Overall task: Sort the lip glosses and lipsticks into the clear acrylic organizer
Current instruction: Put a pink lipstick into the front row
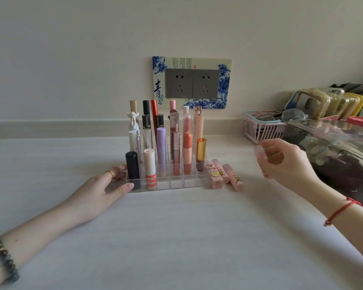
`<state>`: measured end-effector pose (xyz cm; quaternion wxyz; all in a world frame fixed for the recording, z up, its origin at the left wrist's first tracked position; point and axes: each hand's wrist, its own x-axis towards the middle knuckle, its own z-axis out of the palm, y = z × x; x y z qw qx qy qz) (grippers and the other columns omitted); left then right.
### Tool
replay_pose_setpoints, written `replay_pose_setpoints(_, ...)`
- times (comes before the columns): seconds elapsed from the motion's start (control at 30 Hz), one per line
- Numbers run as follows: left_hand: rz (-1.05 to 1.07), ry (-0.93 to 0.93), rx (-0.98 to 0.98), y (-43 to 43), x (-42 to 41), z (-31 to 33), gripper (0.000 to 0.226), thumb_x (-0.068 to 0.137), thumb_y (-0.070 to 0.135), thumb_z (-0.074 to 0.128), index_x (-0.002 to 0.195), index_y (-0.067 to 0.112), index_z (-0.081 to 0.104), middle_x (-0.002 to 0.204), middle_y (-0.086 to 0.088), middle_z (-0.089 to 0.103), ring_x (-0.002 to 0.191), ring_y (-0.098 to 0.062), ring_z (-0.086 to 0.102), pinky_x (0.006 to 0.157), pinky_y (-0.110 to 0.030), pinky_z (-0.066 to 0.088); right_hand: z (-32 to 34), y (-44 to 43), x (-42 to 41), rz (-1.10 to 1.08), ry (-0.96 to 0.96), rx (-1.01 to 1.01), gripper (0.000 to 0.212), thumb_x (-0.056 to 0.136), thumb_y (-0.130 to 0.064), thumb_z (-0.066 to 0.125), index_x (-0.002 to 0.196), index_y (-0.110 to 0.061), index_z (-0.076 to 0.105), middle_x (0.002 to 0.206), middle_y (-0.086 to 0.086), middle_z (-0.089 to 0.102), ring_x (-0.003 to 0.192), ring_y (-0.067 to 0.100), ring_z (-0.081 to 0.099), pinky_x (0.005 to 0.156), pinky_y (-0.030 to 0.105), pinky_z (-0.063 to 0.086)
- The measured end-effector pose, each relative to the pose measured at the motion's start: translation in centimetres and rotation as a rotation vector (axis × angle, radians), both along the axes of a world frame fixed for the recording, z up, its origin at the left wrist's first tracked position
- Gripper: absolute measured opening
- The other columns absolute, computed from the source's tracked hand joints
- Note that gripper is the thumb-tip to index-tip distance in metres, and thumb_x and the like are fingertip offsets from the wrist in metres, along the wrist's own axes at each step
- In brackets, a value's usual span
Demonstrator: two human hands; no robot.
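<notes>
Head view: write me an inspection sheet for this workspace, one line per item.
Surface: pale table, flat.
Job's things: clear acrylic organizer holds many upright tubes; some front slots hold nothing; three pink tubes lie on the table beside its right side.
Clutter: pink basket and clear bag at the right edge.
Hands: left hand rests against the organizer's left side, fingers fairly straight; right hand holds a blurred pink tube in the air, right of the organizer.
Cables: nothing seen.
Surroundings: pale wall with a double socket in a blue-and-white plate.
</notes>
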<state>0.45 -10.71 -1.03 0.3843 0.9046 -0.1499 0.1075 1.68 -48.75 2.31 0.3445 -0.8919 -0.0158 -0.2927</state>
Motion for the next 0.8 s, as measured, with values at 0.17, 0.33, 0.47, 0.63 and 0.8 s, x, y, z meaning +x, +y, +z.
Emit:
replay_pose_setpoints(0.17, 0.004, -0.012, 0.004, 0.1, 0.3, -0.2, 0.045, 0.083, 0.037, 0.055, 0.125, 0.023, 0.049, 0.119, 0.014, 0.059, 0.112, 0.000, 0.052, 0.088, -0.009, 0.034, 2.6, 4.0, -2.1, 0.232, -0.121, 0.135, 0.033, 0.076, -0.010, 0.069, 0.106, -0.023, 0.061, 0.084, -0.012, 0.065, 0.068, -0.003, 0.062, 0.057, 0.005, 0.047)
replay_pose_setpoints(0.33, 0.012, -0.031, 0.028, 0.1, 0.3, -0.1, 0.040, 0.086, 0.032, 0.056, 0.124, 0.025, 0.048, 0.114, 0.019, 0.058, 0.109, 0.003, 0.051, 0.078, 0.008, 0.028, 4.6, 9.3, -3.6, 0.496, -0.127, 0.182, 0.032, 0.074, -0.011, 0.071, 0.101, -0.028, 0.061, 0.083, -0.013, 0.067, 0.070, -0.002, 0.065, 0.061, 0.006, 0.048)
replay_pose_setpoints(0.47, 0.013, -0.043, 0.022, 0.0, 0.2, 0.0, 0.041, 0.086, 0.030, 0.056, 0.126, 0.024, 0.046, 0.114, 0.018, 0.056, 0.106, 0.006, 0.050, 0.078, 0.009, 0.027, 5.3, 12.7, -2.8, 0.596, -0.102, 0.165, 0.029, 0.077, -0.011, 0.069, 0.103, -0.021, 0.060, 0.083, -0.011, 0.066, 0.069, 0.000, 0.065, 0.062, 0.007, 0.050)
replay_pose_setpoints(0.63, 0.010, -0.047, 0.026, 0.0, 0.1, 0.0, 0.045, 0.087, 0.031, 0.055, 0.130, 0.021, 0.043, 0.122, 0.014, 0.054, 0.111, 0.003, 0.048, 0.081, 0.006, 0.028, 4.6, 15.5, -1.1, 0.614, -0.077, 0.129, 0.029, 0.079, -0.008, 0.066, 0.107, -0.014, 0.060, 0.083, -0.012, 0.063, 0.069, 0.003, 0.064, 0.066, 0.013, 0.054)
replay_pose_setpoints(0.8, -0.016, -0.034, 0.011, -0.1, 0.2, 0.1, 0.047, 0.088, 0.031, 0.054, 0.132, 0.021, 0.042, 0.127, 0.010, 0.055, 0.116, -0.001, 0.049, 0.092, -0.013, 0.034, 2.7, 16.4, -0.4, 0.599, -0.073, 0.116, 0.022, 0.081, -0.012, 0.064, 0.101, -0.018, 0.059, 0.083, -0.007, 0.064, 0.071, 0.006, 0.065, 0.067, 0.019, 0.057)
